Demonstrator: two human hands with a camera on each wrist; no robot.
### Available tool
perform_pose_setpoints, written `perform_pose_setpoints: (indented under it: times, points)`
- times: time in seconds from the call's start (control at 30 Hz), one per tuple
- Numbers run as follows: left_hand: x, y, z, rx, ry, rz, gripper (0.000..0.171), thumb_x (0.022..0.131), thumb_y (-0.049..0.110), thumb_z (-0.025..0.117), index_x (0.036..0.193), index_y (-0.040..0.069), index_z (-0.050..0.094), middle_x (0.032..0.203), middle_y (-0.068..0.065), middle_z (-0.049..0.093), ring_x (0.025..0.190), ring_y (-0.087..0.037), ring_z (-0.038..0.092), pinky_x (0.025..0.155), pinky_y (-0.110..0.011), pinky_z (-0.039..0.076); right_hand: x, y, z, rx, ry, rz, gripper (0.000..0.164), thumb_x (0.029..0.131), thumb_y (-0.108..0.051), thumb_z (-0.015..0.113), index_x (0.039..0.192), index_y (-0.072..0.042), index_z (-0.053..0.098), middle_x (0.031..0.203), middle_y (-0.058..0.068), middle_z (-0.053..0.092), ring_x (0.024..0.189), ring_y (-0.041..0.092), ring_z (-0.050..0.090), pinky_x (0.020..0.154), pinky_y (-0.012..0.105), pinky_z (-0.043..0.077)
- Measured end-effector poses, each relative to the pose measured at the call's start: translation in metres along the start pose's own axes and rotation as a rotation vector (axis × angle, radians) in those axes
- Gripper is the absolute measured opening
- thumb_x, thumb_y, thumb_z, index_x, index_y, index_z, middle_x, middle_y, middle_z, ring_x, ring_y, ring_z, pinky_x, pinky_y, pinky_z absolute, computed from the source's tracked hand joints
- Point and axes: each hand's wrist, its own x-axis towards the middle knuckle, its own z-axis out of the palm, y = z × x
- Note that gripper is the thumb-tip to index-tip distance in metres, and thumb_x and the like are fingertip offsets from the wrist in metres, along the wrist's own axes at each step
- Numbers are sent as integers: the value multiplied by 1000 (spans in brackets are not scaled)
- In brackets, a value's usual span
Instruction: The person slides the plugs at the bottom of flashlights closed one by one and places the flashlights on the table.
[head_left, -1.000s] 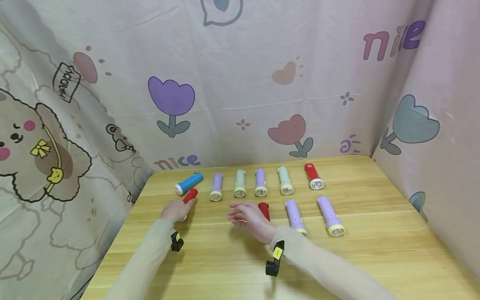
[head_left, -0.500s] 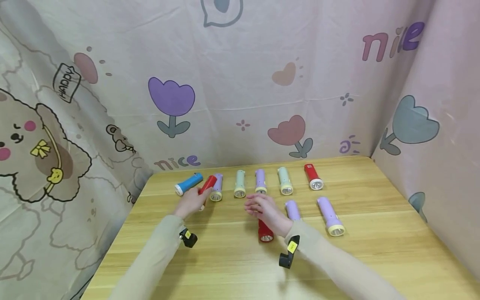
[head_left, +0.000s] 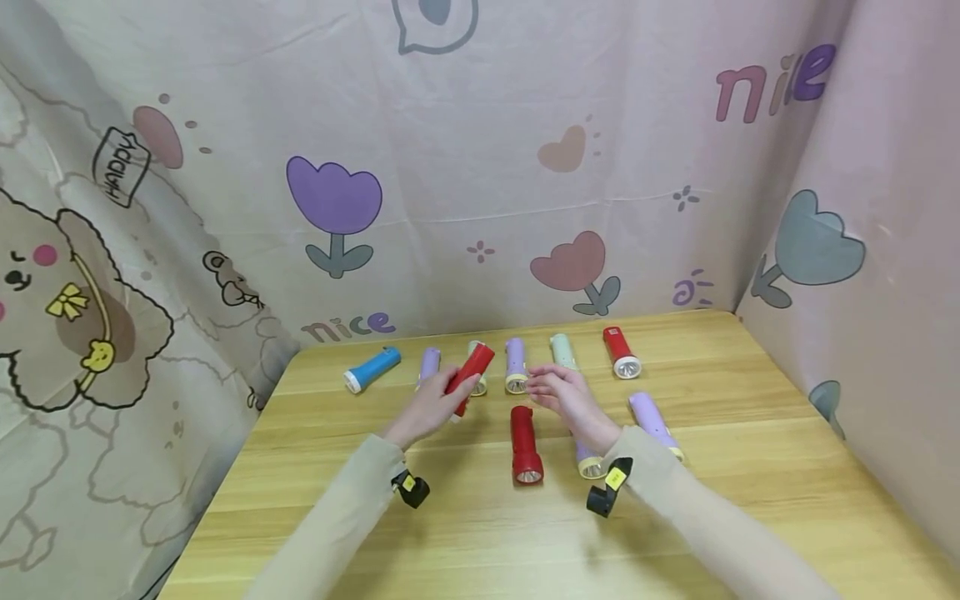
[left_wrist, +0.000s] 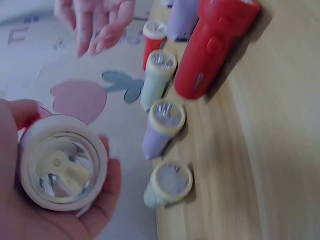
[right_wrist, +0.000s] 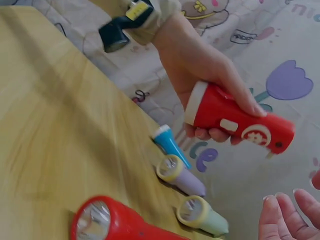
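Note:
My left hand (head_left: 429, 406) grips a red flashlight (head_left: 472, 367) with a white lens ring, raised over the table in front of the back row. In the right wrist view that flashlight (right_wrist: 240, 117) shows a white switch, with the thumb along its body. My right hand (head_left: 573, 404) hovers to the right, holding nothing, its fingers loosely bent toward the left hand. Below and between the hands lies another red flashlight (head_left: 525, 446) on the wood. A purple flashlight (head_left: 590, 461) is partly hidden under the right hand.
Along the back lie a blue flashlight (head_left: 372, 369), purple ones, green ones and a red flashlight (head_left: 622, 352) at the right end. Another purple flashlight (head_left: 652, 423) lies partly behind the right sleeve. A printed curtain (head_left: 450, 167) hangs behind the wooden table (head_left: 300, 492).
My left hand has lifted the red flashlight from beside the blue one and carried it right. My right hand has shifted right and slightly back, uncovering the red flashlight in the middle.

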Motion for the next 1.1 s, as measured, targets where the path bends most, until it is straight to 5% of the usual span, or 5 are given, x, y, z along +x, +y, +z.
perform_pose_setpoints:
  times: [0.27,0.47,0.67,0.83,1.1]
  points:
    - [-2,6,19,97,-1,185,36,101,40,58,123,12,55,90,-5,64,74,-15,59,62,-26,52,-3,-6,-8,-11,23,-6,36,103,-7,45,131,15,49,96,-5,67,90,4,66,87,18,58]
    - [-4,8,28,184,27,236,43,98,42,64,128,14,53,102,-4,68,80,-15,59,65,-24,53,-8,-11,-4,-38,-30,-32,42,103,-9,48,136,17,47,104,-2,68,95,4,67,94,22,58]
    - [-3,10,40,313,113,294,46,93,38,73,125,12,54,105,-3,70,81,-13,61,69,-21,55,-13,-15,2,-178,-50,-89,42,103,-17,56,137,8,53,132,23,63,105,8,68,104,34,56]
    - [-3,10,47,383,203,345,46,88,34,79,120,11,56,101,-5,71,78,-13,63,69,-22,57,-13,-15,5,-311,-17,-136,43,98,-17,66,135,4,57,130,24,65,111,20,67,101,32,57]
    - [-2,14,48,261,124,285,44,87,37,79,117,14,56,98,-3,70,79,-12,62,68,-20,56,-9,-17,-1,-476,-30,-204,41,93,-15,72,129,3,63,122,22,70,112,31,68,98,38,58]
